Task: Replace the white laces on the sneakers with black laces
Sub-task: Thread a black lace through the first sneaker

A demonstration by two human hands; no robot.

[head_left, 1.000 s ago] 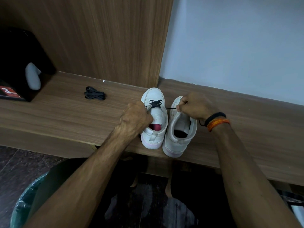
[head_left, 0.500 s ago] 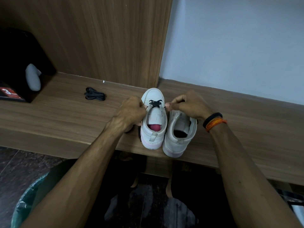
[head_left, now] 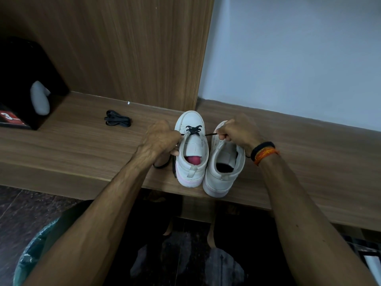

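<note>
Both forearms extended forward, left hand and right hand curled, pinching lace ends.

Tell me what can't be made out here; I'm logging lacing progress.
- Right sneaker eyelets, head view: hidden by the right hand, so laces there can't be told.
- Black lace left end: hidden inside the left hand.
- Black box label: cut off by the left edge, too small.
- Spare lace: too bundled to tell length.

Between the two gripping hands, the left sneaker looks like smooth, matt white leather-like material, threaded with a flat woven black lace. Under them, the shelf is wood-grain laminate with a dull sheen. Behind the grip, the wall is smooth, matt paint.
</note>
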